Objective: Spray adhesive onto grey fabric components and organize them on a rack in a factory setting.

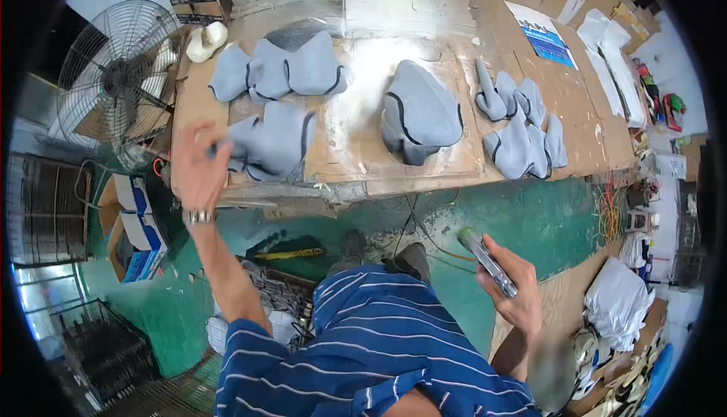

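My left hand (201, 163) is blurred by motion, with thumb and fingers curved at the left end of a grey, fabric-like shaped piece (284, 140). A small dark-grey bit shows between thumb and fingers; whether they grip it I cannot tell. In front of the table, my right hand (519, 284) is closed around a slim silver hand tool (492, 267) with a greenish far end. Behind the left hand lie more grey shaped pieces (314, 65) with black edging. A larger grey piece (420, 114) stands mid-table, and several smaller ones (515, 148) lie to the right.
Cardboard covers the worktable (363, 167). A large fan (117, 76) stands at its left, with an open box (136, 228) on the floor below. A cream-coloured object (206, 42) and a blue-and-white sheet (545, 34) lie on the table. Orange cables (608, 212) hang at the right.
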`<state>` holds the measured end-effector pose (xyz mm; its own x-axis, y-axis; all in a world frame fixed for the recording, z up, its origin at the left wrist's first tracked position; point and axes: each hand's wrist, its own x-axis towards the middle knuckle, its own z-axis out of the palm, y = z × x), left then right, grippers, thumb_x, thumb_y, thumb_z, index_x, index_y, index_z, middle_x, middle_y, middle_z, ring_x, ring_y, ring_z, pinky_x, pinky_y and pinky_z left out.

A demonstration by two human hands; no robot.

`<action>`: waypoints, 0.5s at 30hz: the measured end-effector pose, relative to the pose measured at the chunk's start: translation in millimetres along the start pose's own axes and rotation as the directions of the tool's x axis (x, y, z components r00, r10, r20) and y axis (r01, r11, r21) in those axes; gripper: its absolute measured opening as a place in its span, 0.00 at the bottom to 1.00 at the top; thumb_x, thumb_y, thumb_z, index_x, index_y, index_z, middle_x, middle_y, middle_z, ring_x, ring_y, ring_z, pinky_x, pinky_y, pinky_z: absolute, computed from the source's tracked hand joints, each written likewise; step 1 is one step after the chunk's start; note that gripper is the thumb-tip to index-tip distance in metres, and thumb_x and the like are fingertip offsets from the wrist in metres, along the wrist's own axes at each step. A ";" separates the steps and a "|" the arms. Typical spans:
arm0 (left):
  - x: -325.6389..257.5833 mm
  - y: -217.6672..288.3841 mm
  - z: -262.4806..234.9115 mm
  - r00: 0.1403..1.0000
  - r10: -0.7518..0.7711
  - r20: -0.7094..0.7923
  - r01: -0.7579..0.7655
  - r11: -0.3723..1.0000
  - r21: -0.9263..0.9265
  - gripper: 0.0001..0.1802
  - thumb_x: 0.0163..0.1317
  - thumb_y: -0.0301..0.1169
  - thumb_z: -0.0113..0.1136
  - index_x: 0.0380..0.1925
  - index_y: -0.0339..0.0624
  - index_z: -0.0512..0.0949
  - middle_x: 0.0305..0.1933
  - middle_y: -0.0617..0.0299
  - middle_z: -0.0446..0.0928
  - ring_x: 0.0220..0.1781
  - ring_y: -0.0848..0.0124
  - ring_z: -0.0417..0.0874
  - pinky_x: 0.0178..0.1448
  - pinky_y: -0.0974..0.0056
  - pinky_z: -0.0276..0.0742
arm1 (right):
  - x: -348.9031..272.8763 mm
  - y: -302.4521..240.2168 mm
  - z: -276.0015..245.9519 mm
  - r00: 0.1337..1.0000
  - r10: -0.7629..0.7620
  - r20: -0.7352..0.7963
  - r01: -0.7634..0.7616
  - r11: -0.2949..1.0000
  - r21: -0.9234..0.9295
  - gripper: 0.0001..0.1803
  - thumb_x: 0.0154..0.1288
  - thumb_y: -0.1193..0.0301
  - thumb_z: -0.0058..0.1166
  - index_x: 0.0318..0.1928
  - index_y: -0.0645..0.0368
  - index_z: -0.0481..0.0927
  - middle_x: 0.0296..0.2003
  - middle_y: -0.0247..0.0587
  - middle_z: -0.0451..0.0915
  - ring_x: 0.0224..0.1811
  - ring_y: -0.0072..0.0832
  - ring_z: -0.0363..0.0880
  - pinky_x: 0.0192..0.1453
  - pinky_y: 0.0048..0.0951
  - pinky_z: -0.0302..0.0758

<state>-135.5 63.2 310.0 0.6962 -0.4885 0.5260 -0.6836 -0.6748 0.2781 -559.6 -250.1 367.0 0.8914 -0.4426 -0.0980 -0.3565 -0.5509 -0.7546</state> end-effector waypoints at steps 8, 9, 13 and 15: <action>-128.7 -65.4 -65.7 0.926 -0.314 0.209 0.312 0.949 0.047 0.13 0.49 0.25 0.73 0.37 0.42 0.85 0.55 0.56 0.81 0.61 0.52 0.80 0.63 0.51 0.76 | 131.3 -33.5 82.9 0.977 -0.111 0.184 0.105 0.993 0.045 0.37 0.61 0.77 0.66 0.71 0.70 0.69 0.58 0.63 0.80 0.60 0.60 0.79 0.62 0.46 0.76; -140.6 -61.8 -73.0 0.904 -0.373 0.212 0.368 0.928 0.061 0.13 0.49 0.25 0.73 0.37 0.42 0.85 0.55 0.55 0.81 0.61 0.52 0.80 0.63 0.51 0.76 | 154.8 -26.3 97.1 0.967 -0.134 0.218 0.126 0.991 0.051 0.37 0.61 0.77 0.66 0.71 0.70 0.69 0.58 0.63 0.80 0.60 0.60 0.79 0.62 0.46 0.76; -178.5 -52.3 -85.9 0.827 -0.538 0.162 0.522 0.843 0.130 0.13 0.49 0.25 0.74 0.37 0.42 0.85 0.54 0.54 0.81 0.59 0.51 0.80 0.62 0.49 0.77 | 263.3 15.8 182.5 0.953 -0.282 0.113 0.302 0.918 -0.257 0.42 0.61 0.76 0.65 0.73 0.73 0.59 0.56 0.74 0.76 0.56 0.67 0.77 0.60 0.54 0.75; -189.3 -46.2 -87.9 0.826 -0.548 0.133 0.521 0.832 0.187 0.14 0.48 0.24 0.74 0.37 0.42 0.85 0.53 0.55 0.81 0.57 0.51 0.81 0.59 0.48 0.77 | 320.4 57.1 231.9 0.940 -0.338 0.037 0.319 0.839 -0.441 0.42 0.62 0.75 0.63 0.72 0.74 0.57 0.55 0.73 0.75 0.53 0.68 0.77 0.59 0.55 0.76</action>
<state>-254.9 235.4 268.3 0.9786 -0.1079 0.1750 -0.1650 -0.9201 0.3553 -229.5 -259.2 142.1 0.9692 -0.2034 0.1388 -0.1379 -0.9152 -0.3786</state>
